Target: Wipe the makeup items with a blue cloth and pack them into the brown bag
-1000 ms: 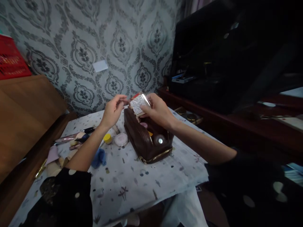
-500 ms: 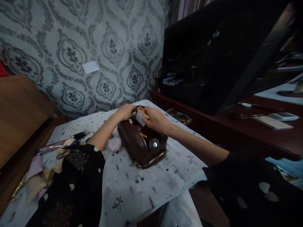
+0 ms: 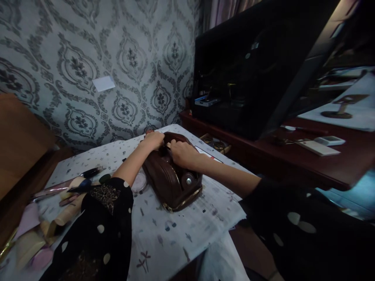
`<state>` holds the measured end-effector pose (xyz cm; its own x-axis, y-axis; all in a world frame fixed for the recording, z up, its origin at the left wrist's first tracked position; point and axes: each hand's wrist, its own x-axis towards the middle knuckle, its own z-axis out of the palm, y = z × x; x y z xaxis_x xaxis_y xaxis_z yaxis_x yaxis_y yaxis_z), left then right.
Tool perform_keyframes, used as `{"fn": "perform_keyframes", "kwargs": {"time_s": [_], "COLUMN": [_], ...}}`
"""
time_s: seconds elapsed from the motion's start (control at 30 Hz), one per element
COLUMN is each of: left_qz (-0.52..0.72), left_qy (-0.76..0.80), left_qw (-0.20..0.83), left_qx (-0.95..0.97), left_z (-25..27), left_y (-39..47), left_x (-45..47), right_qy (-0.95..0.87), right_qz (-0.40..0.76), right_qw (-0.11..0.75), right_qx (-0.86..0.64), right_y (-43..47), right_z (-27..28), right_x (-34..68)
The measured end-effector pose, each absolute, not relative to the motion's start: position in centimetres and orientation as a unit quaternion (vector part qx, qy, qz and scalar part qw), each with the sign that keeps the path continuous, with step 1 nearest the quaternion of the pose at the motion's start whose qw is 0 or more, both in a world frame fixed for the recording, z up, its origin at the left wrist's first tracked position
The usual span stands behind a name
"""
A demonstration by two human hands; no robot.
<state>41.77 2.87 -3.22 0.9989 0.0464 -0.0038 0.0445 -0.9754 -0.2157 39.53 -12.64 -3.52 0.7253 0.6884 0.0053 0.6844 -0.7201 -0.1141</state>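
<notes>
A brown makeup bag with a gold zipper lies unzipped on the cloth-covered table. My left hand is closed over the bag's far left rim. Inside the opening, my right hand has its fingers pinched together; what they hold, if anything, is hidden. A round silver snap shows at the bag's near end, and the contents sit in shadow. Close by my left forearm is a round compact, partly behind the bag.
Cosmetic tubes and brushes lie at the table's left. A white card-like thing pokes out beyond the bag. To the right, a large dark screen stands on a reddish-brown desk. A brown box is at far left.
The orange stick-like thing and the glittery silver piece seen at my right hand have gone from sight. My right hand has shifted slightly down and left. The view has turned a little right.
</notes>
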Motion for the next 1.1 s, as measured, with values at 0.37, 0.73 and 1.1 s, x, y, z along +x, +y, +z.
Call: {"fn": "perform_keyframes", "kwargs": {"time_s": [0.37, 0.73, 1.1], "left_qz": [-0.060, -0.050, 0.076], "left_qy": [-0.086, -0.089, 0.013], "left_qw": [0.095, 0.108, 0.151], "left_qx": [-0.990, -0.989, -0.986], "left_z": [-4.4, -4.6, -4.6], "left_y": [2.8, 3.1, 3.2], "left_x": [41.8, 41.2, 40.8], "right_qy": [-0.338, -0.300, -0.301], "right_qz": [0.075, 0.103, 0.093], "right_qw": [0.086, 0.131, 0.142], "right_qx": [-0.934, -0.939, -0.938], "right_y": [-10.7, -9.7, -10.0], "right_z": [-6.0, -7.3, -7.2], "right_x": [40.8, 41.4, 41.1]}}
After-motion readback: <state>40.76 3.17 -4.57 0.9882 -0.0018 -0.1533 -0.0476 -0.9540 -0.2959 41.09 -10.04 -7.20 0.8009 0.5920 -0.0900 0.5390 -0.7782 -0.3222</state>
